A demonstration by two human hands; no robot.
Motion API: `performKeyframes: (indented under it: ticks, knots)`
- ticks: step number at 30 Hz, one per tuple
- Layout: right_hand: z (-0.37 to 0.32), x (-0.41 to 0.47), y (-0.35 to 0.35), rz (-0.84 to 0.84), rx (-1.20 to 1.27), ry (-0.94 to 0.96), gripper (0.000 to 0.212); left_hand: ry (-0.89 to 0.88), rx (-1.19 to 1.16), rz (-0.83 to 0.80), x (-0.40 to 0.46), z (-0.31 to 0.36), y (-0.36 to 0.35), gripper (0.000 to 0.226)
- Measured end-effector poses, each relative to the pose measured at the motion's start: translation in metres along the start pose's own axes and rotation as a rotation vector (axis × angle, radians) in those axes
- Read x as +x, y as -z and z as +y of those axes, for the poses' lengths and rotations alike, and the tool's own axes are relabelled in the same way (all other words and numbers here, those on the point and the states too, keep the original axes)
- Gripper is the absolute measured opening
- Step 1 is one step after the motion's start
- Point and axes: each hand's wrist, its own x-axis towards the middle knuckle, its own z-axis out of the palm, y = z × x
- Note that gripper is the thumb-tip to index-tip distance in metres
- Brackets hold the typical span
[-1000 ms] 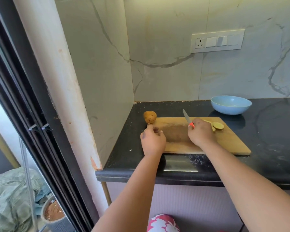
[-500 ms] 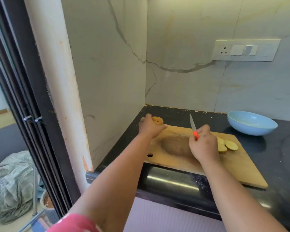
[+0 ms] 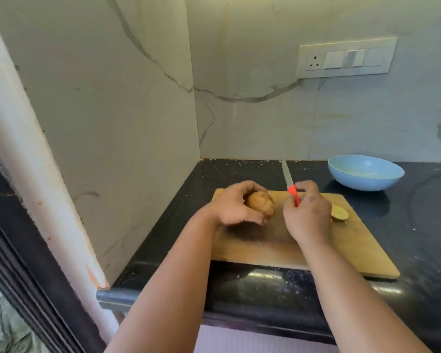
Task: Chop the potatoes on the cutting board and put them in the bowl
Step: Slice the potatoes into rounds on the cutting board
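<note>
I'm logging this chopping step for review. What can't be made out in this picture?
Head view only:
- Cut potato pieces: mostly behind the right hand; count unclear.
- Knife: handle largely inside that hand.
- Whole potato: near side covered by the left hand.
- Bowl: contents too faint.

Whole brown potato [image 3: 261, 203] over wooden board [image 3: 346, 253].

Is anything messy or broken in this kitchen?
A little. Pale crumbs and specks are scattered over the black counter, and the white wall edge is chipped at its bottom corner, showing orange underneath. The cutting board sits slightly crooked. The bowl looks fine.
</note>
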Motion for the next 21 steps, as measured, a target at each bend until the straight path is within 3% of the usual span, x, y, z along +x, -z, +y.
performKeyframes:
  ticks: [2,4,8,13,21]
  knots:
    - [0.0,-0.007,0.009,-0.006,-0.04,-0.028,0.033,-0.012,0.123,-0.104,0.0,0.006,-0.01,0.064]
    - [0.006,-0.018,0.019,-0.006,-0.033,-0.045,0.036,0.003,0.151,-0.109,-0.001,0.007,-0.014,0.07]
    - [0.022,-0.041,0.034,-0.062,0.02,-0.071,0.032,0.006,0.217,-0.039,-0.007,0.001,-0.015,0.082]
    - [0.017,-0.067,0.03,-0.011,-0.041,0.15,0.03,-0.052,0.258,0.146,-0.016,-0.002,-0.029,0.07]
    - [0.012,-0.071,0.029,0.016,-0.076,0.197,0.029,-0.027,0.217,0.197,-0.02,-0.002,-0.032,0.071]
